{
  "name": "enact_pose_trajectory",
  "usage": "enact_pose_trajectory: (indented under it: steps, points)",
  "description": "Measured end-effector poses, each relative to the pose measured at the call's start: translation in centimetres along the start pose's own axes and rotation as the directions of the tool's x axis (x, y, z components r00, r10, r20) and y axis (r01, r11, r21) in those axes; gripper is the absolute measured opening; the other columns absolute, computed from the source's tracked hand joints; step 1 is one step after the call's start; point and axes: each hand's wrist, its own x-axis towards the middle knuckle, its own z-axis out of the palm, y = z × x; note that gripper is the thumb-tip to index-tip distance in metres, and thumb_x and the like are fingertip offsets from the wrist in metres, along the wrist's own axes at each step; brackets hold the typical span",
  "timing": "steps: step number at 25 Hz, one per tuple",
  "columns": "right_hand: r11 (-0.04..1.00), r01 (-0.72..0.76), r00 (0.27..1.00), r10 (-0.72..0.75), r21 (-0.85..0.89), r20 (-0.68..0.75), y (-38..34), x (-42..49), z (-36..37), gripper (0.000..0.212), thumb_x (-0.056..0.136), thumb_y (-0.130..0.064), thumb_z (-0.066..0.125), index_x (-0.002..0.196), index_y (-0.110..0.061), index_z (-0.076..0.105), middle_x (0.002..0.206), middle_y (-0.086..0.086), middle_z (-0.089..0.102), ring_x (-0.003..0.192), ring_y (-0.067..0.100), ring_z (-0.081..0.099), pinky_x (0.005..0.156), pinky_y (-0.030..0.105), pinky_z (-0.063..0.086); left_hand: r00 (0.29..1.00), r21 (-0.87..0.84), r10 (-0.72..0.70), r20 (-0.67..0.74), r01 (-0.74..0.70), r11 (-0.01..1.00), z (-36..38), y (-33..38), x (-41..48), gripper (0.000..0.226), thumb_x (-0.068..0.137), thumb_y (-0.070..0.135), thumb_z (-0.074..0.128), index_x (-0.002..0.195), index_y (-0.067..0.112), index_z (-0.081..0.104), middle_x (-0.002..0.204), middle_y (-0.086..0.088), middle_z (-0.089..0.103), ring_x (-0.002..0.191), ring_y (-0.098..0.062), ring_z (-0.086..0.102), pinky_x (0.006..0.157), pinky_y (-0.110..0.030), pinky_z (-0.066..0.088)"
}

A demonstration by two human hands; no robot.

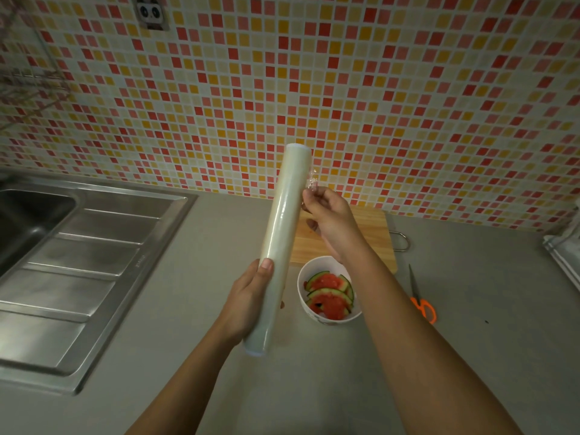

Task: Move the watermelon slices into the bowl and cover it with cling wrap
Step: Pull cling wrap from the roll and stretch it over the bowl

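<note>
A white bowl (pixel 302 279) stands on the grey counter in front of the chopping board, with watermelon slices (pixel 329 293) lying in it, green rinds up. My left hand (pixel 248 301) grips the lower part of a long cling wrap roll (pixel 284 221), held nearly upright above the counter, left of the bowl. My right hand (pixel 329 219) is beside the roll's upper half, its fingertips pinching a small crumpled bit of the wrap's loose edge (pixel 311 180). My right forearm crosses above the bowl's right side.
A wooden chopping board (pixel 373 233) lies behind the bowl against the tiled wall. Orange-handled scissors (pixel 422 302) lie on the counter to the right. A steel sink with draining board (pixel 81 262) fills the left. A metal object (pixel 565 252) sits at the right edge.
</note>
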Motion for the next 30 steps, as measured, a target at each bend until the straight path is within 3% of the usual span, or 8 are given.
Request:
enact_pose_trajectory:
  steps: [3, 7, 10, 16, 19, 23, 26, 30]
  points:
    - [0.999, -0.001, 1.0, 0.0, -0.036, -0.019, 0.2, -0.5, 0.3, 0.016, 0.093, -0.038, 0.05, 0.085, -0.027, 0.059, 0.083, -0.012, 0.064, 0.087, 0.006, 0.061, 0.077, 0.026, 0.046, 1.0, -0.02, 0.002, 0.003, -0.002, 1.0, 0.1, -0.1, -0.1, 0.049, 0.082, 0.057, 0.041, 0.102, 0.015, 0.056, 0.091, -0.017, 0.063, 0.068, -0.025, 0.065, 0.063, -0.036, 0.054]
    - [0.973, 0.117, 0.985, -0.14, -0.198, -0.106, 0.7, -0.9, 1.3, 0.018, 0.097, -0.036, 0.042, 0.082, -0.031, 0.051, 0.08, -0.01, 0.058, 0.081, 0.007, 0.058, 0.078, 0.027, 0.048, 1.0, -0.014, 0.009, -0.009, -0.01, 1.0, 0.5, 0.3, 0.0, 0.048, 0.082, 0.059, 0.04, 0.102, 0.018, 0.056, 0.092, -0.017, 0.063, 0.067, -0.025, 0.065, 0.065, -0.039, 0.055]
    - [0.98, 0.132, 0.966, -0.16, -0.147, -0.202, 1.0, -0.6, 1.3, 0.021, 0.1, -0.031, 0.036, 0.082, -0.029, 0.048, 0.077, -0.009, 0.055, 0.075, 0.008, 0.055, 0.08, 0.035, 0.049, 1.0, -0.01, 0.009, -0.005, -0.009, 1.0, 0.7, 0.5, -0.2, 0.043, 0.09, 0.058, 0.042, 0.103, 0.02, 0.056, 0.094, -0.018, 0.064, 0.068, -0.024, 0.066, 0.067, -0.04, 0.056]
    - [0.999, 0.034, 0.971, -0.035, -0.008, -0.237, 1.1, -0.3, 1.1, 0.021, 0.1, -0.028, 0.035, 0.084, -0.022, 0.047, 0.07, -0.004, 0.05, 0.062, 0.011, 0.051, 0.069, 0.032, 0.048, 1.0, -0.038, -0.021, 0.013, 0.022, 0.999, 0.9, 0.9, -0.7, 0.041, 0.094, 0.047, 0.036, 0.103, 0.012, 0.056, 0.091, -0.02, 0.063, 0.067, -0.025, 0.063, 0.063, -0.039, 0.054]
    - [0.998, -0.046, 0.962, 0.058, 0.049, -0.265, 1.2, 0.0, 0.6, 0.019, 0.101, -0.025, 0.036, 0.086, -0.019, 0.047, 0.067, -0.002, 0.046, 0.059, 0.011, 0.046, 0.062, 0.027, 0.044, 0.991, -0.174, -0.09, 0.102, 0.107, 0.979, 0.6, 1.0, -0.8, 0.049, 0.094, 0.047, 0.034, 0.103, 0.004, 0.057, 0.084, -0.016, 0.064, 0.062, -0.024, 0.062, 0.055, -0.034, 0.053]
    - [0.926, -0.195, 0.953, 0.257, 0.323, -0.161, 0.5, -0.6, 0.1, 0.026, 0.099, -0.035, 0.036, 0.096, -0.015, 0.053, 0.069, -0.001, 0.049, 0.057, 0.009, 0.045, 0.054, 0.022, 0.041, 0.973, -0.256, -0.144, 0.182, 0.189, 0.948, -0.1, 0.3, -0.6, 0.062, 0.087, 0.056, 0.044, 0.11, 0.0, 0.053, 0.079, -0.015, 0.065, 0.058, -0.026, 0.061, 0.054, -0.034, 0.052]
    - [0.973, -0.196, 0.967, 0.213, 0.124, -0.141, -0.4, -0.5, 0.0, 0.042, 0.093, -0.056, 0.037, 0.091, -0.022, 0.061, 0.057, -0.007, 0.045, 0.049, 0.006, 0.041, 0.049, 0.022, 0.037, 0.967, -0.242, -0.082, 0.242, 0.142, 0.96, -0.4, -0.3, -0.8, 0.067, 0.078, 0.062, 0.05, 0.117, 0.008, 0.046, 0.084, -0.019, 0.064, 0.06, -0.031, 0.062, 0.055, -0.037, 0.053]
    - [0.985, 0.065, 0.928, -0.119, -0.161, -0.354, -0.1, 0.1, 0.1, 0.025, 0.096, -0.039, 0.044, 0.082, -0.025, 0.059, 0.067, -0.01, 0.055, 0.057, 0.006, 0.048, 0.054, 0.028, 0.044, 0.979, -0.192, 0.019, 0.201, 0.02, 0.981, 0.0, -0.3, -0.9, 0.049, 0.082, 0.044, 0.056, 0.114, 0.009, 0.044, 0.087, -0.013, 0.066, 0.073, -0.029, 0.066, 0.064, -0.037, 0.055]
